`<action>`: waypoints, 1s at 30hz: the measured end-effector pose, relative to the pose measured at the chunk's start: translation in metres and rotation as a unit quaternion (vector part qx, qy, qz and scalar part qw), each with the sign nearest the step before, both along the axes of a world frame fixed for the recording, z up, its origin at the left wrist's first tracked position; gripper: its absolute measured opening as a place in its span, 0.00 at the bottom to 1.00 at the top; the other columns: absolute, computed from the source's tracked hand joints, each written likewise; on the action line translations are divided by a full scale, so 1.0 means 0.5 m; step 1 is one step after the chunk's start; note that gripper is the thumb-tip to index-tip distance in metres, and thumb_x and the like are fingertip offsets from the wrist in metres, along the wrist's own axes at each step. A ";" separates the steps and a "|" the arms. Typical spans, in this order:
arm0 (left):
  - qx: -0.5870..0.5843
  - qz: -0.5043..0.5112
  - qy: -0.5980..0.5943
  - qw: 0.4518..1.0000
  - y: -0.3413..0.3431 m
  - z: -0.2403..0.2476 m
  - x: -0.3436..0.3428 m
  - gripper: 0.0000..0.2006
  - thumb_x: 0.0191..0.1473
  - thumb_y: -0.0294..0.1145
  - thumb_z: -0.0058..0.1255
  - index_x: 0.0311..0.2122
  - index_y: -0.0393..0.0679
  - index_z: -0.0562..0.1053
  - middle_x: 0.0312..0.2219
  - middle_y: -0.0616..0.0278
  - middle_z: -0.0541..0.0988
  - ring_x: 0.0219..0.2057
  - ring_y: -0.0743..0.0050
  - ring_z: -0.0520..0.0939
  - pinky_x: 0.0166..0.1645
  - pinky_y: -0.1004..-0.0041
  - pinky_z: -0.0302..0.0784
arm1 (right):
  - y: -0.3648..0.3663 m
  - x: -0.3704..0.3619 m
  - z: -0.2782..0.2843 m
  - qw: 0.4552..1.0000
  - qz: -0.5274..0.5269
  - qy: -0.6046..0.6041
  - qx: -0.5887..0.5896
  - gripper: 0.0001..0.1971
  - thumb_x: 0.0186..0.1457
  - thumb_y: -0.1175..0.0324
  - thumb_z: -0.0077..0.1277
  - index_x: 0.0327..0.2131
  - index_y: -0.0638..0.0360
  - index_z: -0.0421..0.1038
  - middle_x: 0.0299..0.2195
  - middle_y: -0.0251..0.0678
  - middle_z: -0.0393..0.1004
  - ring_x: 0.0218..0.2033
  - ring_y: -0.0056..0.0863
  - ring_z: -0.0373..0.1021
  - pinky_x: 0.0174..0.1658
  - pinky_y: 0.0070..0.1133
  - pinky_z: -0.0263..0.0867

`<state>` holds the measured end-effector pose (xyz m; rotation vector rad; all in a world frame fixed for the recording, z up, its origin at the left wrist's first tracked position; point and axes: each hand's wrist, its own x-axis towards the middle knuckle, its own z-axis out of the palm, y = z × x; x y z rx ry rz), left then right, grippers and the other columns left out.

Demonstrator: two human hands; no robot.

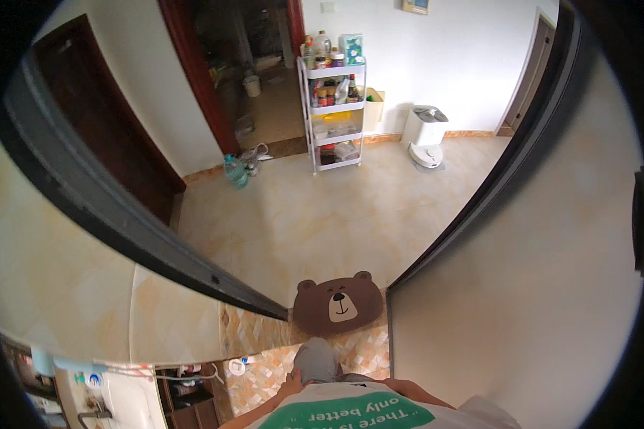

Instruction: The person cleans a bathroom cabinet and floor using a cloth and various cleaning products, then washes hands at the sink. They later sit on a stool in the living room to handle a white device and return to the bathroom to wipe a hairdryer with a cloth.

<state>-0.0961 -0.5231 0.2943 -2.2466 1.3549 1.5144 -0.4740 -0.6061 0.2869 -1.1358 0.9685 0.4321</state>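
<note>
Hands hang low: the left point(292, 386) sits beside the grey trousers point(317, 361), too small to tell whether it grips anything, and the right is hidden behind the white shirt point(336, 390). Just ahead of the feet, a brown bear-shaped mat point(338, 304) lies in the doorway, beside the frosted door panel point(508, 272). Well beyond, a white four-tier cart point(338, 109) and a robot vacuum point(426, 155) stand near the wall point(472, 64).

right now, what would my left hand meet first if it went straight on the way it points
Probably the grey trouser leg, just ahead of the left hand in the picture; depth is unclear, so they may already touch.
</note>
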 end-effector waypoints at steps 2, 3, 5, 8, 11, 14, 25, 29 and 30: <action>-0.053 -0.047 -0.015 0.997 -0.062 0.024 -0.002 0.46 0.48 0.68 0.45 0.62 0.42 0.52 0.56 0.26 0.55 0.53 0.21 0.65 0.56 0.48 0.65 | -0.010 -0.003 -0.031 1.000 -0.012 0.012 -0.017 0.23 0.56 0.47 0.44 0.47 0.52 0.73 0.43 0.50 0.74 0.44 0.41 0.71 0.46 0.34 0.66; -0.068 -0.059 -0.018 0.996 -0.093 0.031 -0.001 0.44 0.49 0.65 0.45 0.62 0.42 0.54 0.56 0.27 0.56 0.53 0.23 0.66 0.55 0.48 0.65 | -0.016 -0.003 -0.051 0.999 -0.014 0.025 -0.027 0.24 0.56 0.47 0.44 0.47 0.52 0.73 0.42 0.50 0.74 0.43 0.41 0.72 0.45 0.34 0.67; -0.092 -0.092 -0.041 0.991 -0.161 0.034 -0.002 0.38 0.52 0.59 0.47 0.60 0.43 0.57 0.56 0.31 0.58 0.53 0.27 0.67 0.54 0.49 0.67 | -0.031 0.004 -0.085 0.993 0.014 0.091 -0.075 0.23 0.57 0.47 0.43 0.46 0.53 0.73 0.40 0.52 0.75 0.41 0.42 0.73 0.43 0.33 0.68; -0.184 -0.122 0.013 0.975 -0.263 0.031 0.029 0.27 0.53 0.48 0.49 0.54 0.41 0.66 0.53 0.39 0.64 0.50 0.34 0.70 0.52 0.51 0.69 | -0.088 0.019 -0.107 0.953 0.150 0.168 -0.201 0.21 0.56 0.51 0.43 0.42 0.55 0.75 0.37 0.52 0.76 0.39 0.45 0.74 0.41 0.34 0.69; -0.176 -0.118 -0.001 0.977 -0.386 0.005 0.059 0.19 0.51 0.41 0.52 0.46 0.41 0.73 0.47 0.44 0.70 0.46 0.39 0.72 0.49 0.51 0.70 | -0.192 0.043 -0.069 0.961 0.086 0.204 -0.163 0.19 0.56 0.54 0.41 0.41 0.54 0.76 0.40 0.50 0.76 0.42 0.47 0.73 0.44 0.35 0.68; -0.119 -0.135 -0.012 0.984 -0.554 -0.038 0.089 0.19 0.51 0.46 0.51 0.41 0.42 0.76 0.40 0.45 0.74 0.42 0.39 0.74 0.45 0.52 0.72 | -0.325 0.076 0.015 0.961 -0.189 0.150 -0.137 0.21 0.57 0.50 0.40 0.41 0.52 0.76 0.34 0.51 0.76 0.37 0.50 0.73 0.41 0.36 0.69; 0.012 -0.215 0.033 0.976 -0.977 0.013 0.181 0.40 0.52 0.68 0.36 0.31 0.31 0.78 0.31 0.35 0.78 0.38 0.39 0.80 0.43 0.54 0.74 | -0.724 0.156 0.172 0.931 -0.163 0.195 -0.261 0.29 0.53 0.41 0.42 0.33 0.60 0.75 0.27 0.55 0.75 0.31 0.54 0.72 0.36 0.39 0.67; 0.079 -0.200 -0.016 0.976 -1.121 0.022 0.157 0.38 0.51 0.67 0.38 0.35 0.31 0.77 0.34 0.34 0.78 0.41 0.41 0.79 0.45 0.55 0.73 | -0.817 0.146 0.170 0.893 -0.257 0.207 -0.306 0.34 0.52 0.37 0.43 0.28 0.65 0.76 0.24 0.56 0.74 0.29 0.55 0.72 0.34 0.40 0.66; 0.092 -0.208 -0.026 0.973 -1.157 0.020 0.149 0.38 0.50 0.67 0.40 0.36 0.31 0.77 0.35 0.34 0.78 0.42 0.41 0.79 0.45 0.55 0.73 | -0.838 0.144 0.164 0.892 -0.265 0.191 -0.313 0.36 0.51 0.35 0.43 0.24 0.68 0.76 0.23 0.56 0.74 0.29 0.55 0.72 0.34 0.40 0.66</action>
